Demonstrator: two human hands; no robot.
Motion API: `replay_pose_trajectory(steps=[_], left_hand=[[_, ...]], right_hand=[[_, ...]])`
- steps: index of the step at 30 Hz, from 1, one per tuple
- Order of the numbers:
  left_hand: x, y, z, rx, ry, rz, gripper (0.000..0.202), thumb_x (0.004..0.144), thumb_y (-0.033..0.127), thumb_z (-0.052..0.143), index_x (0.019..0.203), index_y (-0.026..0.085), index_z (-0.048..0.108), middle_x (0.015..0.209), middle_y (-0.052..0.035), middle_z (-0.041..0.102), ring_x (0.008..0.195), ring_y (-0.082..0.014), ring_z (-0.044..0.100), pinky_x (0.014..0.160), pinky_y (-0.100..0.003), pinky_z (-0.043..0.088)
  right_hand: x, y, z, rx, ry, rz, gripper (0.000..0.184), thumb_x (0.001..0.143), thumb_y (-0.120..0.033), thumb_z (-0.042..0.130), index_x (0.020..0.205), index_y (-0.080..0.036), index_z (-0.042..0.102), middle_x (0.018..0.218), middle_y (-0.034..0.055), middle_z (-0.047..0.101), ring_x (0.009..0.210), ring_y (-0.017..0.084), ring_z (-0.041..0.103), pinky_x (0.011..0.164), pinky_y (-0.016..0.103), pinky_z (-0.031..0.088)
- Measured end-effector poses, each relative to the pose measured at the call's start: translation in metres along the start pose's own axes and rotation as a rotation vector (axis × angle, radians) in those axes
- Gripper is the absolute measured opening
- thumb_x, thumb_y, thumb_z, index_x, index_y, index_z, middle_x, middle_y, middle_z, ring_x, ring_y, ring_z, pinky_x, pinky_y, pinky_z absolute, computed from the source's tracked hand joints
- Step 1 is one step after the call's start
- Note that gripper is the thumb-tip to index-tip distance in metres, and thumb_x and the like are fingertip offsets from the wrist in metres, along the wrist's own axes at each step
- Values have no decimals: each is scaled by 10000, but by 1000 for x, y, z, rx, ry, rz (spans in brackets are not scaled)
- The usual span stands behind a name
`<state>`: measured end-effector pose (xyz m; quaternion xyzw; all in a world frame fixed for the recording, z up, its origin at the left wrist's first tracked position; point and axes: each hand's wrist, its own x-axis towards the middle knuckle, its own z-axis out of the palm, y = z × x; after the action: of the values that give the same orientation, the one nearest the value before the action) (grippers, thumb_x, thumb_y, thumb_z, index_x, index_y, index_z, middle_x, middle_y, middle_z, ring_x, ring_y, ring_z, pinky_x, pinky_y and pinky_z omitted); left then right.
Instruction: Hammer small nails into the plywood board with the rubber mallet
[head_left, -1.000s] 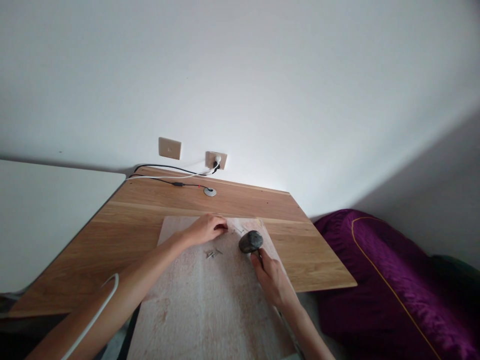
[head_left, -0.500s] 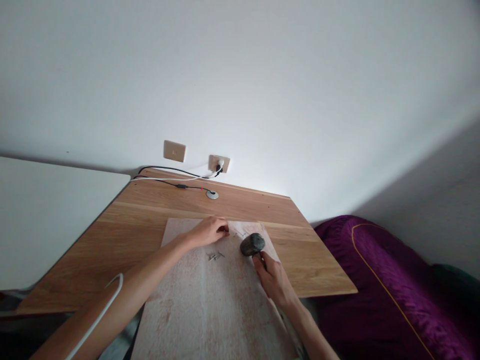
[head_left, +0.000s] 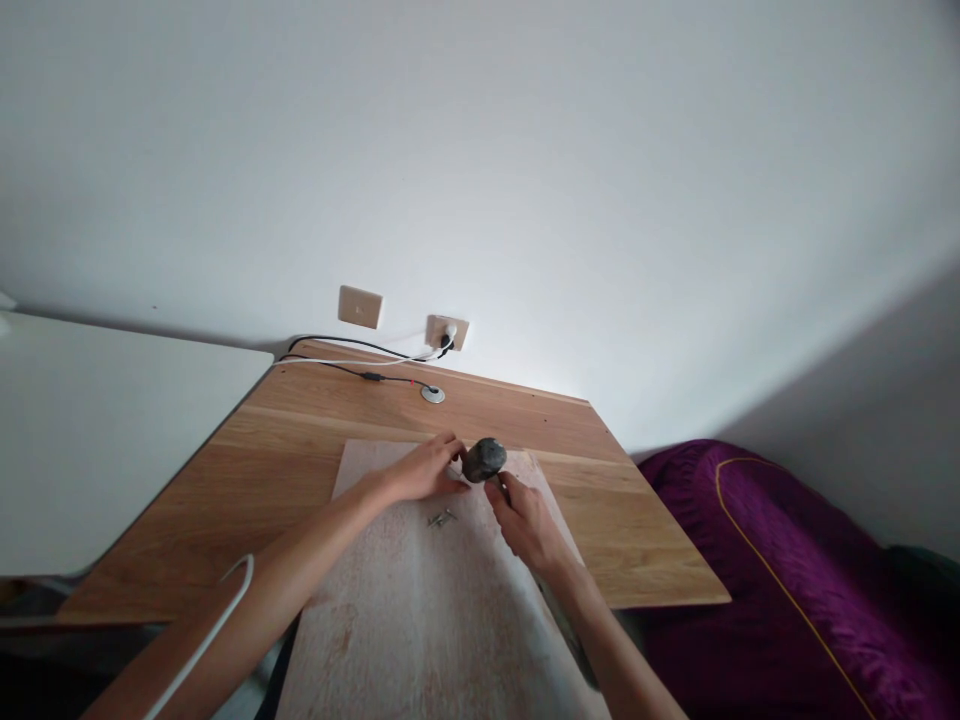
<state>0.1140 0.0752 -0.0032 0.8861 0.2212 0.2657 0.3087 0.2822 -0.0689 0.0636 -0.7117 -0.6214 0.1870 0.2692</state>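
My right hand (head_left: 525, 513) is wrapped round the handle of a mallet (head_left: 485, 459) with a dark, rounded head. The head hangs over the far part of a pale, worn wooden board (head_left: 367, 610), right beside the fingertips of my left hand (head_left: 431, 468). My left thumb and fingers curl toward each other low over the board; whatever they pinch is too small and too covered by the mallet head to make out. Just nearer to me, a little pile of metal nails or screws (head_left: 441, 519) lies on the board.
Beneath the board is a wooden desk (head_left: 637, 540). Black and white cables run along its back edge to a wall socket (head_left: 448, 332), past a round cable grommet (head_left: 433, 394). A white panel (head_left: 127, 430) stands at the left, purple fabric (head_left: 750, 560) at the right.
The mallet head has moved left and away from me, up to my left fingertips. My left thumb and fingers have spread a bit wider. The view has shifted slightly.
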Motion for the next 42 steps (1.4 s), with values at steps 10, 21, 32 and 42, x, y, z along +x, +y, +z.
replay_pose_trajectory(steps=[10,21,32,42], left_hand=[[4,6,1,5,-7,25,116,875,86,641,843,170,715,886,-53,719,879,-204,680,790,-272,466],[0,-2,3,-58,-30,-28,565,708,321,907,1194,208,643,1179,-74,611,1019,-240,647,861,-321,513],[3,3,4,32,24,15,48,895,169,682,857,180,709,900,-48,701,848,-197,655,750,-264,445],[5,1,3,-52,-23,49,135,870,109,670,965,173,741,949,-57,712,874,-189,675,803,-272,488]], right_hand=[[-39,30,-4,66,-129,93,332,1020,-464,407,886,-223,593,562,-16,593,405,154,529,427,261,333],[-3,-5,-5,122,-58,-10,293,1002,-433,440,900,-213,604,546,-18,586,401,147,532,429,245,349],[-32,21,-11,163,-95,120,358,1009,-541,421,864,-237,541,527,-60,509,377,131,497,381,235,340],[-27,21,-9,139,-77,113,337,1003,-513,438,848,-232,542,527,-52,530,370,131,498,396,235,342]])
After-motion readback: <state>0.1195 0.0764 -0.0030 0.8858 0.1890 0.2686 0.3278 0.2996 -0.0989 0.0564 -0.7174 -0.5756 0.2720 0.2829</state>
